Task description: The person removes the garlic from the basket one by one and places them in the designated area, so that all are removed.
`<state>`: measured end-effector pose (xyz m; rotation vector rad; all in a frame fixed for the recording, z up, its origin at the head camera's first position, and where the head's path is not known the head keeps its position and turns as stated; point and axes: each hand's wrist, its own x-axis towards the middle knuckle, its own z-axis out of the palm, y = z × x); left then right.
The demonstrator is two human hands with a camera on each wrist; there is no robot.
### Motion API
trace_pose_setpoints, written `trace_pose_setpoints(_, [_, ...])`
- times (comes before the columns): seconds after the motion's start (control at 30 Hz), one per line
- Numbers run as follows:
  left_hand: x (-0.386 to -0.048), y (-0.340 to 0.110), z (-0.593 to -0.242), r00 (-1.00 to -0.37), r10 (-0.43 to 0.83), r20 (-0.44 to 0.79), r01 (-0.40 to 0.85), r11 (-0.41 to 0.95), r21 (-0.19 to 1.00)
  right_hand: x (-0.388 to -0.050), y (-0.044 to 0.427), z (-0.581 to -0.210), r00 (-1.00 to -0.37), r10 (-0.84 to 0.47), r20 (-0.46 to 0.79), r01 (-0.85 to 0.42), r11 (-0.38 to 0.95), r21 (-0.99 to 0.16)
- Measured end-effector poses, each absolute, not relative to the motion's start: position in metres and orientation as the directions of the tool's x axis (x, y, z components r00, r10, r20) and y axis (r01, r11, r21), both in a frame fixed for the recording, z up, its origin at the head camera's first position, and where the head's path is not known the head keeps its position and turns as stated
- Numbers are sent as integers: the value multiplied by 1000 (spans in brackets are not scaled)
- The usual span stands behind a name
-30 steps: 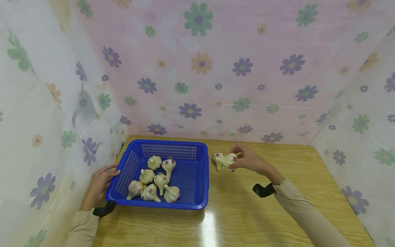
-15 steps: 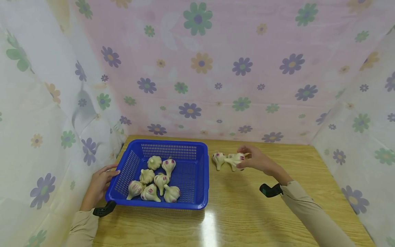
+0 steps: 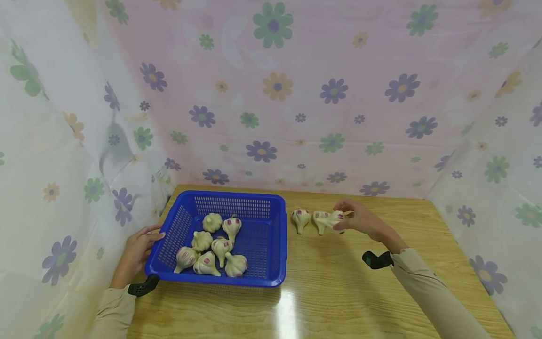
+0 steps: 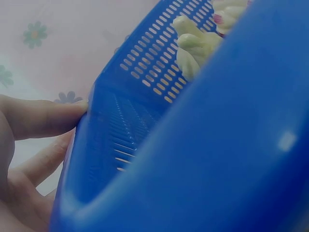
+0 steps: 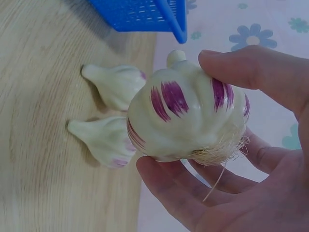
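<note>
Our right hand (image 3: 360,221) pinched a purple-streaked garlic bulb (image 3: 336,219) centre-right; our left hand (image 3: 134,252) gripped a blue slotted basket (image 3: 256,235) lower left.

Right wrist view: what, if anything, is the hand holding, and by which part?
The right hand holds a garlic bulb by opposite sides of its rounded body, not by the stem.

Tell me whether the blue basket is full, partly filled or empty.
Partly filled: in the head view, seven garlic bulbs lie inside the blue basket, with its bare floor showing on the right.
</note>
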<state>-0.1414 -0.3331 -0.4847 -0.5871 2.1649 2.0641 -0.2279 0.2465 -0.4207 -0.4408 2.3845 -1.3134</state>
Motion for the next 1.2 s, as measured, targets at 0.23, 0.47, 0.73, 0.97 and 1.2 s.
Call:
trace_pose_setpoints(0.23, [-141, -334, -484, -917, -217, -335, -345, 8, 939, -236, 254, -433, -877, -433, -207, -61, 529, -847])
trace_pose_setpoints(0.47, [-141, -335, -483, -916, -225, -331, -342, 12, 940, -244, 261, -442, -871, -436, -226, -47, 532, -846])
trace_pose_setpoints(0.73, [-139, -336, -484, -928, -210, -308, -317, 14, 948, -252, 264, -448, -853, -446, -271, -20, 547, -837])
trace_pose_setpoints(0.97, [-138, -334, -484, -933, -201, -297, -300, -13, 954, -262, 268, -458, -837, -441, -324, 32, 551, -834])
trace_pose_setpoints(1.2, [-138, -333, -485, -931, -212, -298, -309, 19, 951, -271, 272, -472, -845, -406, -347, 60, 574, -817])
